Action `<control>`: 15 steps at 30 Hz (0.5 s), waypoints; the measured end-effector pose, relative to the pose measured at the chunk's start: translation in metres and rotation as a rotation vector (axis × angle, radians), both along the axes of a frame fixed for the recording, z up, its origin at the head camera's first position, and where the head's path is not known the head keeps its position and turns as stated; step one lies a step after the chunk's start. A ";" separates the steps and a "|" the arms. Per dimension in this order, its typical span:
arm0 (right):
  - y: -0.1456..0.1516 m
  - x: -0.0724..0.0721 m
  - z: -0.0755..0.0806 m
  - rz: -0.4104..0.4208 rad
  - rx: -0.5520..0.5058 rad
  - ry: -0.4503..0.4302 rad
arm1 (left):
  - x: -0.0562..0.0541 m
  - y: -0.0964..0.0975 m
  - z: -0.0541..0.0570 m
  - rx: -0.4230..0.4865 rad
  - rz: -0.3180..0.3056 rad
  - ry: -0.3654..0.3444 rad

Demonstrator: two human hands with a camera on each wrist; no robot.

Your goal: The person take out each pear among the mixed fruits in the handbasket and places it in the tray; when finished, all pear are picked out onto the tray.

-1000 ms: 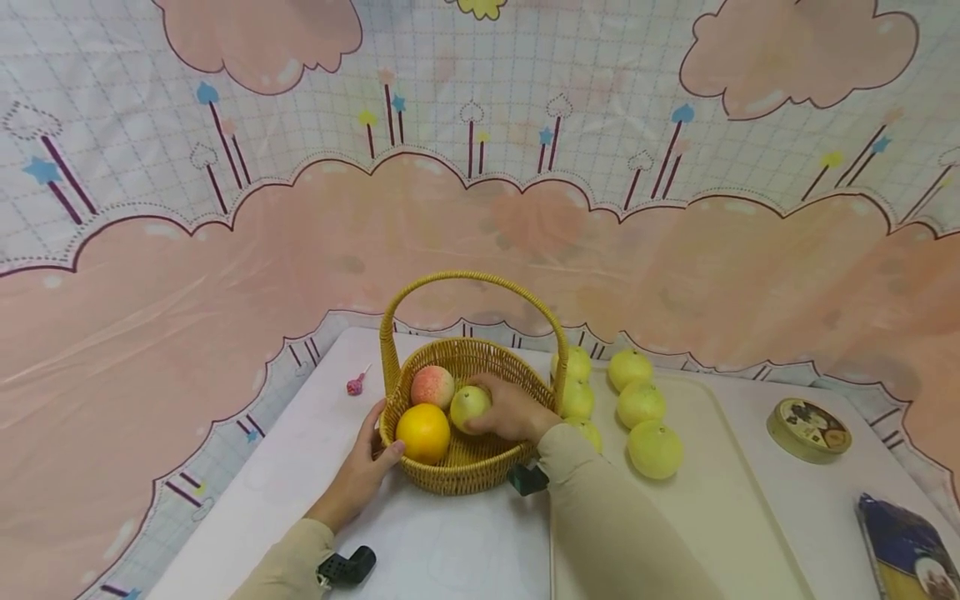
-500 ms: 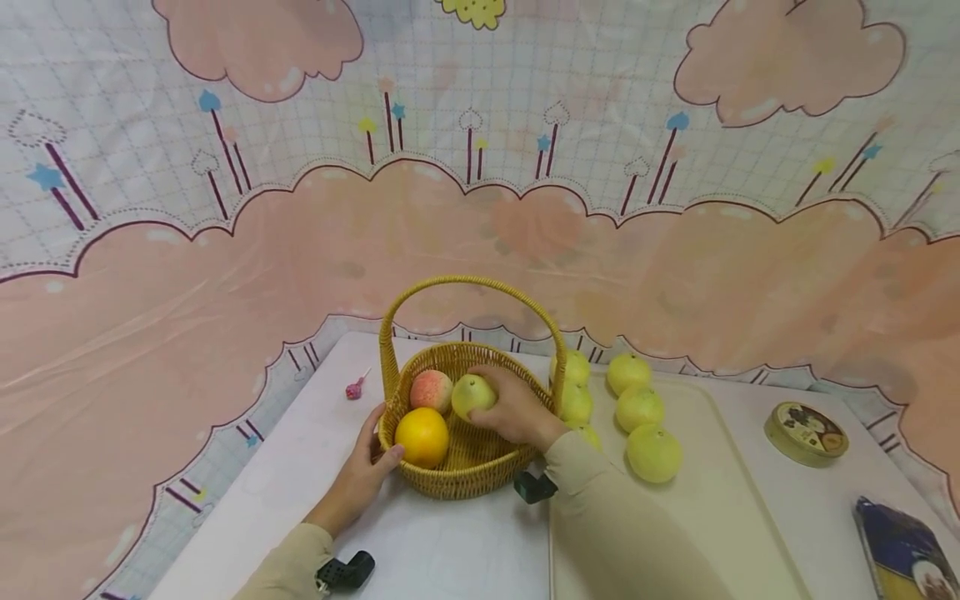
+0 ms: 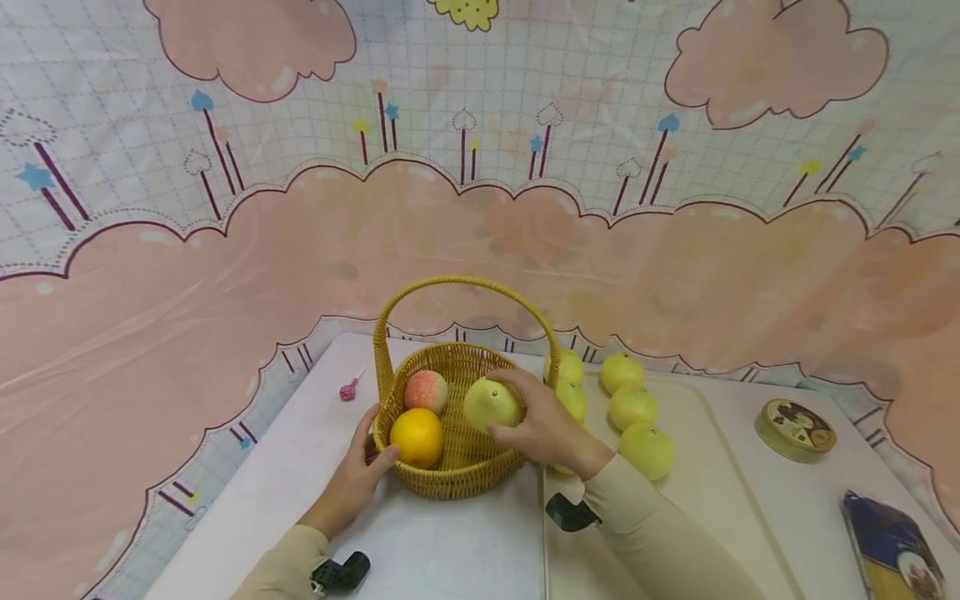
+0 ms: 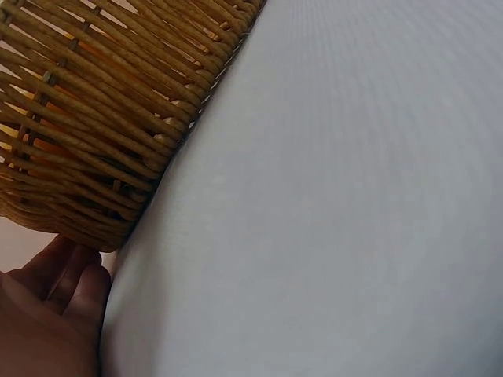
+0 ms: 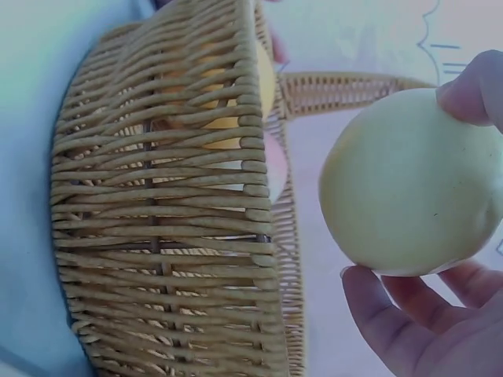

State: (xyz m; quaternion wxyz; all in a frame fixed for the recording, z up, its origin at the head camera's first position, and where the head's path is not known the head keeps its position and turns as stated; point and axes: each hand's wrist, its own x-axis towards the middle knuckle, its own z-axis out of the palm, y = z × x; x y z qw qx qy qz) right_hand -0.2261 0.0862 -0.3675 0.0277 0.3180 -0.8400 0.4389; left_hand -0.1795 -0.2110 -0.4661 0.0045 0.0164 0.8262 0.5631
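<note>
The person's right hand (image 3: 551, 425) holds a yellow-green round fruit (image 3: 491, 406), thumb on one side and fingers on the other. In the right wrist view this fruit (image 5: 409, 184) is raised above the rim of the wicker basket (image 3: 461, 483). Inside the basket sit an orange (image 3: 417, 437) and a pinkish peach (image 3: 426, 392). At the basket's left side the left hand (image 3: 358, 479) grips it, thumb over the rim and fingers outside. The left wrist view shows those fingers (image 4: 75, 283) against the basket's lower wall.
A cream tray (image 3: 720, 500) to the right bears several yellow-green fruits (image 3: 647, 451) in two rows, some partly hidden by the basket and right hand. A lollipop (image 3: 348, 389) lies left of the basket. A round tin (image 3: 795, 431) and a blue packet (image 3: 892, 546) lie far right.
The right hand has lifted the yellow-green fruit from low in the basket, away from the peach and orange, up and to the right. The left hand stays on the basket.
</note>
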 end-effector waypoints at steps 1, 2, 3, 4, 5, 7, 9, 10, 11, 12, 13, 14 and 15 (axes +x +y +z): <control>0.002 0.002 0.001 0.007 -0.013 -0.004 | 0.000 0.000 0.000 0.002 0.001 0.001; 0.005 0.004 0.002 0.010 -0.019 -0.005 | 0.000 -0.001 0.001 0.004 0.002 0.002; 0.008 0.006 0.003 0.013 -0.024 -0.005 | 0.000 -0.001 0.001 0.006 0.002 0.003; 0.010 0.008 0.003 0.016 -0.027 -0.003 | 0.000 -0.001 0.001 0.008 0.001 0.003; 0.013 0.010 0.004 0.017 -0.025 0.003 | 0.000 -0.001 0.001 0.008 -0.001 0.003; 0.018 0.013 0.004 0.019 -0.025 0.012 | 0.000 -0.001 0.000 0.006 -0.005 0.001; 0.024 0.015 0.003 0.018 -0.020 0.022 | 0.000 -0.001 0.000 0.006 -0.006 0.000; 0.026 0.016 0.004 0.017 -0.020 0.020 | 0.000 -0.001 0.000 0.005 -0.005 -0.001; 0.029 0.017 0.004 0.016 -0.024 0.016 | 0.000 0.000 0.000 0.007 -0.006 0.000; 0.032 0.019 0.004 0.015 -0.029 0.012 | 0.000 0.000 0.000 0.006 -0.004 0.000; 0.036 0.020 0.004 0.013 -0.036 0.006 | 0.000 0.000 0.000 0.007 -0.001 0.000; 0.039 0.022 0.004 0.009 -0.042 -0.006 | 0.000 0.000 0.000 0.006 0.002 -0.002; 0.043 0.024 0.005 0.005 -0.051 -0.016 | 0.000 0.001 0.000 0.004 0.004 -0.003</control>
